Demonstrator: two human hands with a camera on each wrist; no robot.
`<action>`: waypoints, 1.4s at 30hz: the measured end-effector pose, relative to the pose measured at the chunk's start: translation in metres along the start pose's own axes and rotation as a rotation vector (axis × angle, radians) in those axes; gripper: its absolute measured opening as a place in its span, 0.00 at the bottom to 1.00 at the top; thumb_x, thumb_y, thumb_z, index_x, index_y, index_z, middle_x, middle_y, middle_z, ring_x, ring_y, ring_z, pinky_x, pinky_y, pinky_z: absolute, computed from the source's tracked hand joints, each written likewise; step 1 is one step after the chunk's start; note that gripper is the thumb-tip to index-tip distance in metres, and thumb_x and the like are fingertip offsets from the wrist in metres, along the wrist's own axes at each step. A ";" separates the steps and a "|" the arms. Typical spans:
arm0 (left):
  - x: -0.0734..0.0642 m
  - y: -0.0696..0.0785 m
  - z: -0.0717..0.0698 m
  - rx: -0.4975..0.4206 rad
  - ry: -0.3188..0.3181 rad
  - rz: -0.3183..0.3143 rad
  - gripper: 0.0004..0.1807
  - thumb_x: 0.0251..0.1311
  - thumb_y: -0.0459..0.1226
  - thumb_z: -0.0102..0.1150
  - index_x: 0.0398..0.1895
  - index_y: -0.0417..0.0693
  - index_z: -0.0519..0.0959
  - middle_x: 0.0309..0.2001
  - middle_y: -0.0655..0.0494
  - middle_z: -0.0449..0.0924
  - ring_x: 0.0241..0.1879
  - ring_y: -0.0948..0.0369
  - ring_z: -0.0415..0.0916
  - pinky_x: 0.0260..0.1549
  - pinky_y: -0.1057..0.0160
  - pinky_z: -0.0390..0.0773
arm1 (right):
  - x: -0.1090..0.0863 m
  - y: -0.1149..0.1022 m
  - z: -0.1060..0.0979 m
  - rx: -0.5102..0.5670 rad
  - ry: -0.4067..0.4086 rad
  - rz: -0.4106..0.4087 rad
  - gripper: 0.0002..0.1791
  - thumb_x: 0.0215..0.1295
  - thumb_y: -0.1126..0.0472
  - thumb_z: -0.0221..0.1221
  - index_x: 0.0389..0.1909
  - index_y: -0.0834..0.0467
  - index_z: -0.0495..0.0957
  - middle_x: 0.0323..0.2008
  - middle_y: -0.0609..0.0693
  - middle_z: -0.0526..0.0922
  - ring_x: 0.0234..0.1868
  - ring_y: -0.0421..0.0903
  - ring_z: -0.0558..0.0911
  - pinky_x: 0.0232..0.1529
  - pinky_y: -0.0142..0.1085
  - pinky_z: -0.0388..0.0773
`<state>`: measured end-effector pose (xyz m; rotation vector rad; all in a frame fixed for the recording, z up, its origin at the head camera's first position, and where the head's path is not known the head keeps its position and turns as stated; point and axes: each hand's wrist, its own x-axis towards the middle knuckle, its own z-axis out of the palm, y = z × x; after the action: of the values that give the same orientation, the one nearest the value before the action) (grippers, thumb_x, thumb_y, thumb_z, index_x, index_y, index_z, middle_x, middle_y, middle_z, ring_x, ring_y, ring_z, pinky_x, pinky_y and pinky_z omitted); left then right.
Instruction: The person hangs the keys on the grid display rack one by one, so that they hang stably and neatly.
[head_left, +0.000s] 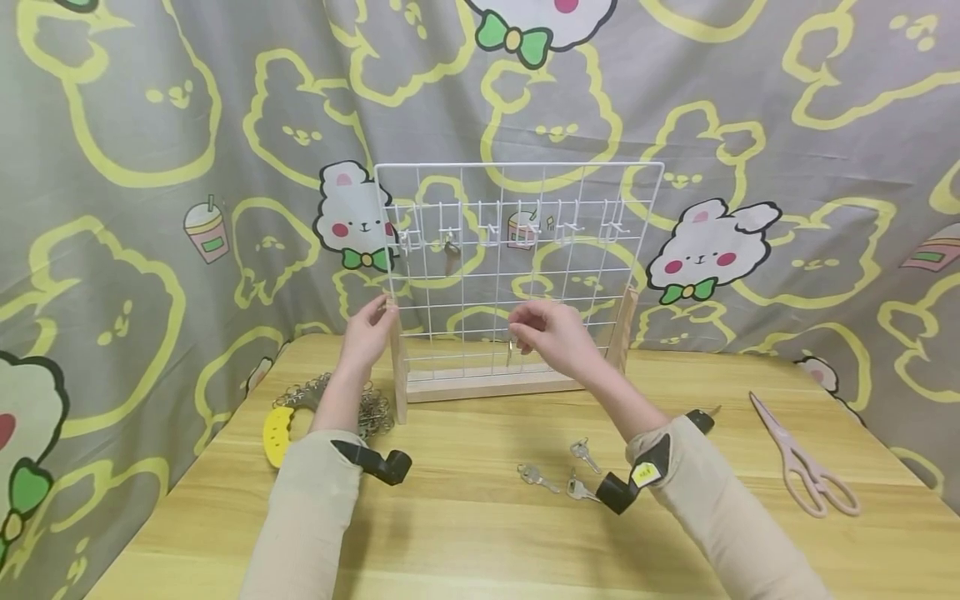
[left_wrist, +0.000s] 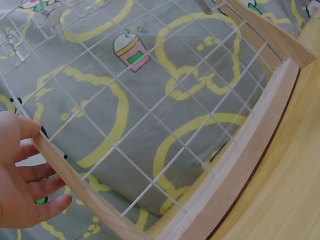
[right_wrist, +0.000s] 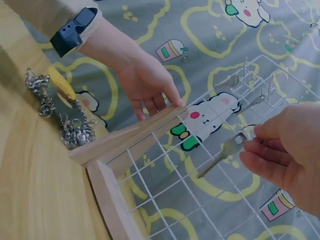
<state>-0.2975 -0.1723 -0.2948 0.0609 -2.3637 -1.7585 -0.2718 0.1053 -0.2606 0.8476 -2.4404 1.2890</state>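
A white wire grid rack point(head_left: 517, 163) with a wooden base and side posts stands upright on the table. My left hand point(head_left: 369, 333) holds the top of its left wooden post point(left_wrist: 65, 167), thumb and fingers about the post. My right hand point(head_left: 553, 333) pinches a small metal ring with a silver key point(right_wrist: 225, 152) hanging from it, in front of the grid. White hooks point(head_left: 527, 232) line the grid's upper part. One key point(head_left: 452, 254) hangs from the second hook from the left, and another key point(right_wrist: 257, 100) hangs beside it, seen in the right wrist view.
Several silver keys point(head_left: 536, 477) lie on the table near my right forearm. A black-headed key point(head_left: 701, 421) is partly behind my right sleeve. Pink scissors point(head_left: 798, 462) lie at the right. A yellow piece point(head_left: 277, 435) and a bunch of metal rings point(head_left: 375, 410) lie left of the rack.
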 end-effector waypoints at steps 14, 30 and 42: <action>0.001 0.000 -0.002 -0.003 -0.003 -0.004 0.30 0.69 0.45 0.44 0.72 0.49 0.53 0.69 0.43 0.55 0.67 0.48 0.52 0.65 0.48 0.53 | 0.027 -0.027 -0.004 0.020 0.141 -0.069 0.02 0.62 0.68 0.58 0.34 0.64 0.78 0.25 0.54 0.80 0.23 0.45 0.79 0.28 0.37 0.80; 0.000 -0.001 -0.001 -0.001 0.004 0.006 0.30 0.69 0.45 0.45 0.71 0.48 0.53 0.68 0.42 0.56 0.66 0.47 0.54 0.64 0.45 0.53 | 0.054 -0.045 -0.007 0.096 0.267 -0.043 0.06 0.64 0.68 0.56 0.36 0.68 0.75 0.28 0.60 0.79 0.22 0.46 0.78 0.26 0.36 0.81; 0.000 0.000 -0.002 -0.016 -0.003 0.014 0.30 0.69 0.43 0.45 0.71 0.47 0.53 0.67 0.42 0.58 0.65 0.47 0.56 0.64 0.46 0.55 | 0.068 -0.053 -0.007 0.060 0.382 0.002 0.05 0.64 0.67 0.54 0.37 0.67 0.74 0.27 0.56 0.78 0.25 0.51 0.80 0.26 0.33 0.81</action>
<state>-0.2971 -0.1740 -0.2948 0.0387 -2.3461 -1.7723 -0.2945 0.0619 -0.1891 0.5504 -2.1128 1.3843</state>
